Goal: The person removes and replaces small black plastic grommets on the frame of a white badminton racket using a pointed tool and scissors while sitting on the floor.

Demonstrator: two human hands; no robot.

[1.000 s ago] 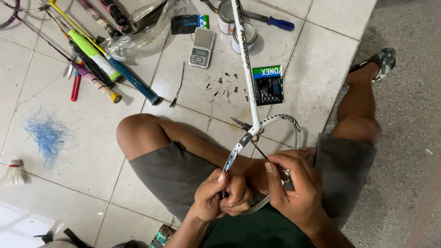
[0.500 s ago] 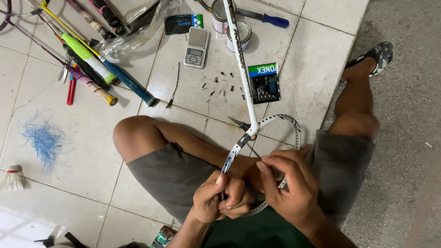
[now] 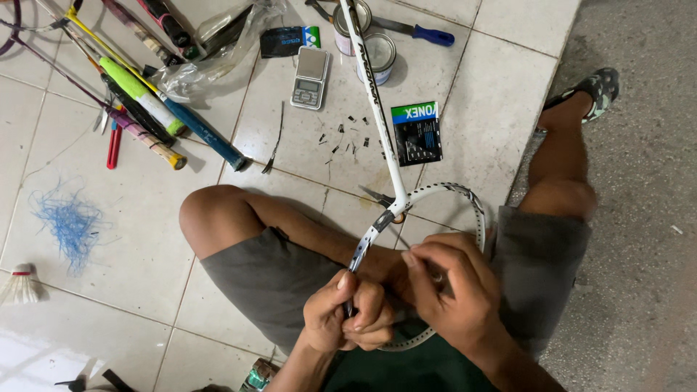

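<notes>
Racket frame (image 3: pixel 444 193): gripped by left hand (image 3: pixel 348 312), rested over lap.
Right hand (image 3: pixel 454 290): fingers pinched at rim.
Advice: frame best kept steady.

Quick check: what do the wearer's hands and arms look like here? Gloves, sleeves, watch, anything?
Both hands bare: no gloves, rings or tape visible on the left hand or the right hand. Forearms are bare as far as the frame shows, with no sleeves, watch or wristband in view. Short fingernails are visible on both.

pocket scale (image 3: pixel 310 77), tins (image 3: pixel 380 57), blue screwdriver (image 3: pixel 423 33), shuttlecock (image 3: pixel 20 287), blue string scraps (image 3: pixel 71 221)
</notes>
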